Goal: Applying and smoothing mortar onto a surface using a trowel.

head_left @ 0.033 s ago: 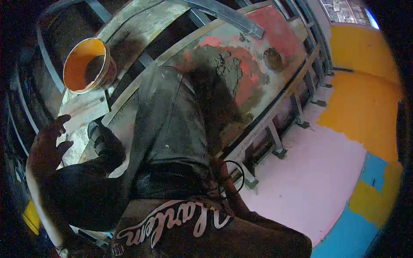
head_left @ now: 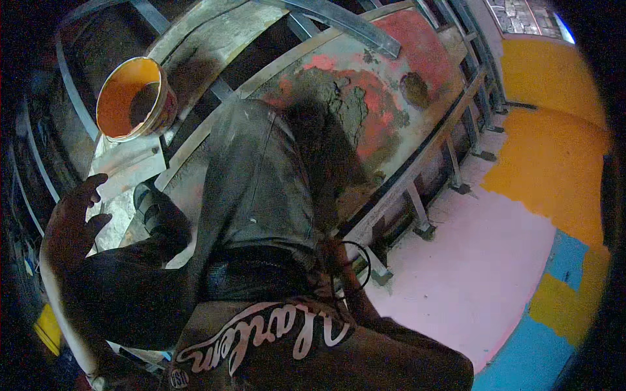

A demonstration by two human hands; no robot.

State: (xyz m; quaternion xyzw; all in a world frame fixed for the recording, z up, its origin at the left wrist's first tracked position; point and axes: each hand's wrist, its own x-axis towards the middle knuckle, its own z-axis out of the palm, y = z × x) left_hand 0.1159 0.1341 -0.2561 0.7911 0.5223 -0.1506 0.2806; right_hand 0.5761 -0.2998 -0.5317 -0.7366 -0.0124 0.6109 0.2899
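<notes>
My left hand point(head_left: 78, 212) hovers at the left with thumb and fingers apart, holding nothing. Just beyond its fingertips lies a flat pale rectangular plate point(head_left: 134, 169) with a small dark knob or hole near one corner. A bucket point(head_left: 166, 107), orange inside with something dark in it, stands behind the plate. Close to my right hip, my right hand point(head_left: 329, 254) is in deep shadow, its fingers hard to make out. A thin dark loop point(head_left: 370, 264), like a cord, hangs beside it. Wet grey mortar point(head_left: 349, 107) is spread over a red-and-grey slab point(head_left: 398, 39) past my knees.
Metal railing bars point(head_left: 411, 195) run along the slab's right side, above a pink floor point(head_left: 456, 274) with orange and blue areas. Curved metal strips point(head_left: 352, 29) cross the far side and left. My bent legs point(head_left: 254, 169) fill the middle. A sandalled foot point(head_left: 153, 208) rests by the plate.
The thin loop beside my right hand has shifted slightly, and that hand has moved a little. My left hand, the bucket and the plate stay put.
</notes>
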